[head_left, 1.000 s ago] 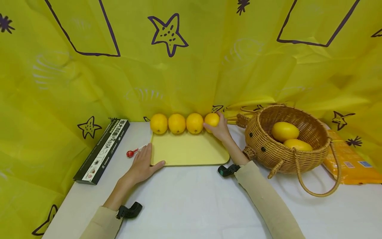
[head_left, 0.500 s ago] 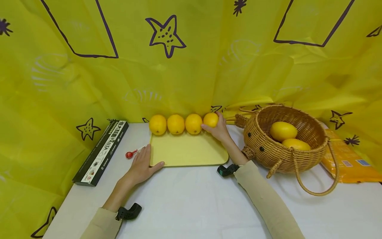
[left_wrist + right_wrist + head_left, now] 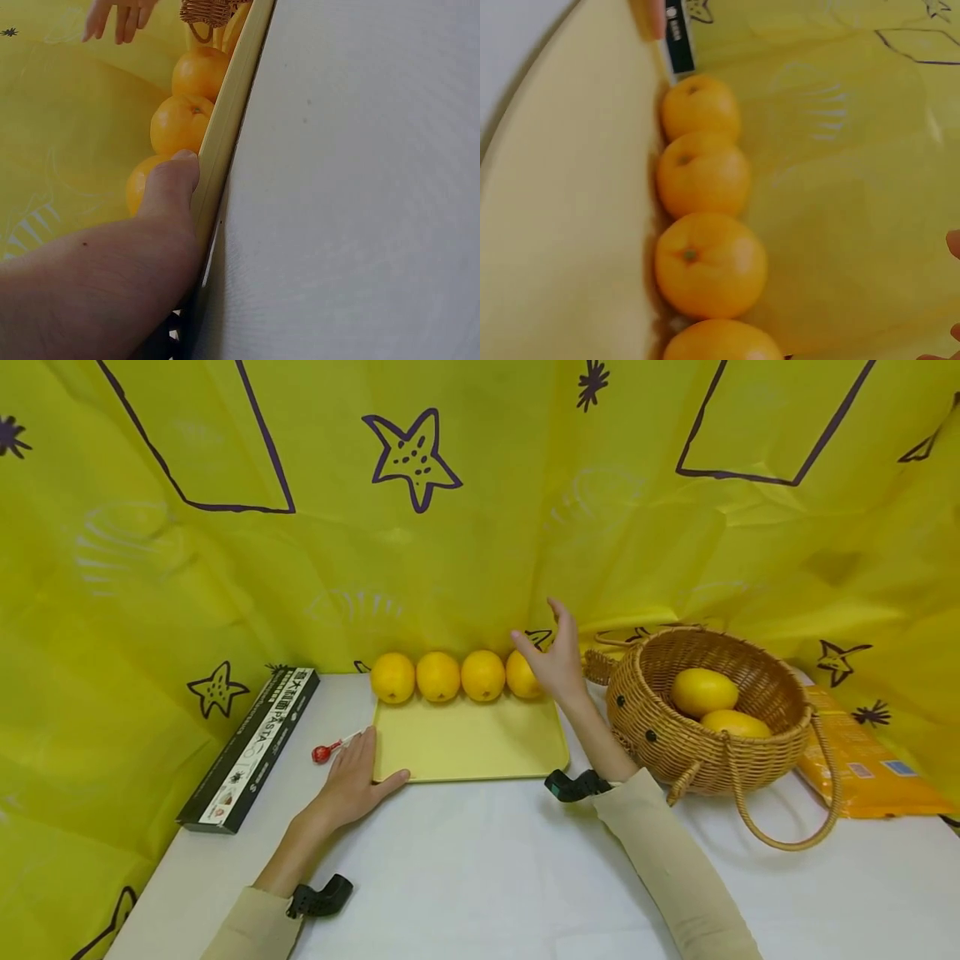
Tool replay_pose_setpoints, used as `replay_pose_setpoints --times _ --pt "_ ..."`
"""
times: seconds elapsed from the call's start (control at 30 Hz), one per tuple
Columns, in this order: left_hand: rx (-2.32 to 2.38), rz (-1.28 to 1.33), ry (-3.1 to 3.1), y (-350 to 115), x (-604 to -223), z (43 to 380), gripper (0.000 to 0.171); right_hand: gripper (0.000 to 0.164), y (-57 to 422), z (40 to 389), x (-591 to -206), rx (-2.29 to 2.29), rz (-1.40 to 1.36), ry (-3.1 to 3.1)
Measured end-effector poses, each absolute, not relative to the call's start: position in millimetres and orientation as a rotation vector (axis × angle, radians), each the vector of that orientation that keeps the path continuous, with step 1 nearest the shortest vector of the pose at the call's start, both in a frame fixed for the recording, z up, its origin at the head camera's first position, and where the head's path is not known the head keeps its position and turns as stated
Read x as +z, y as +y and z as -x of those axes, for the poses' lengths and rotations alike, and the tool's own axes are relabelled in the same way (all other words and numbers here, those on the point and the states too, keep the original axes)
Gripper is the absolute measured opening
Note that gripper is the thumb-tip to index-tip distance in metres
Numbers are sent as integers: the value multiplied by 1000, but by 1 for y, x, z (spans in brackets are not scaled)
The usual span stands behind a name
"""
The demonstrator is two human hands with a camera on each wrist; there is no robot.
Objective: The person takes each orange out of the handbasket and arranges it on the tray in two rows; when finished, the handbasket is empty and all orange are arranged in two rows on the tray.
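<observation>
Several oranges (image 3: 438, 677) sit in a row along the far edge of a pale yellow tray (image 3: 468, 747). My left hand (image 3: 348, 789) rests at the tray's near left corner, fingers straight along the left side and thumb on the front edge. Raised over the right end of the row, my right hand (image 3: 562, 668) has its thumb and fingers spread, holding nothing. It partly hides the rightmost orange (image 3: 522, 678) in the head view. The right wrist view shows the oranges (image 3: 711, 265) lined up close together, with only some fingertips (image 3: 954, 244) at its right edge.
Right of the tray stands a wicker animal-shaped basket (image 3: 675, 756) holding two oval yellow fruits (image 3: 705, 692). An orange packet (image 3: 873, 772) lies behind it. On the left are a red lollipop (image 3: 321, 753) and a black pasta box (image 3: 251, 752). A yellow patterned cloth (image 3: 480, 552) hangs behind.
My right hand has let go of the rightmost orange and lifted up off it, fingers spreading. That orange stays in the row. My left hand keeps its place on the tray.
</observation>
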State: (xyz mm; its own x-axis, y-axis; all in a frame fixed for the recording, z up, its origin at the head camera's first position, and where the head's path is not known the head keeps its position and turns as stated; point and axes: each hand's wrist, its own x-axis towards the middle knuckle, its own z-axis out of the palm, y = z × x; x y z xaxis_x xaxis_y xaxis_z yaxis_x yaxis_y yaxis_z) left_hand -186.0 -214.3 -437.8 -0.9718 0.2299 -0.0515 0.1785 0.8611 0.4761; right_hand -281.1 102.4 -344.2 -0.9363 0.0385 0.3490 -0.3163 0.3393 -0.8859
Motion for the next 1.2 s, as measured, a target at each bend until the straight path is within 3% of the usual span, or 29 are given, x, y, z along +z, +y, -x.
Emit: replay_pose_setpoints --times 0.27,0.43,0.57,0.73,0.97,1.2 --pt "700 -365 2945 -208 -446 186 100 68 103 252 -325 1793 -342 -2227" --pt "711 -380 2940 -205 -445 188 100 55 112 225 -290 1853 -487 -2267" --pt "722 -378 2966 -207 -442 189 101 41 140 222 -251 1492 -754 -2640" --pt "718 -370 2970 -213 -435 192 101 32 201 242 -210 933 -1151 -3119" --pt "708 -362 2988 -218 -433 195 98 40 289 284 -209 576 -1026 -3456" --pt "713 -346 2934 -211 -447 189 101 64 340 309 -242 912 -759 -3853"
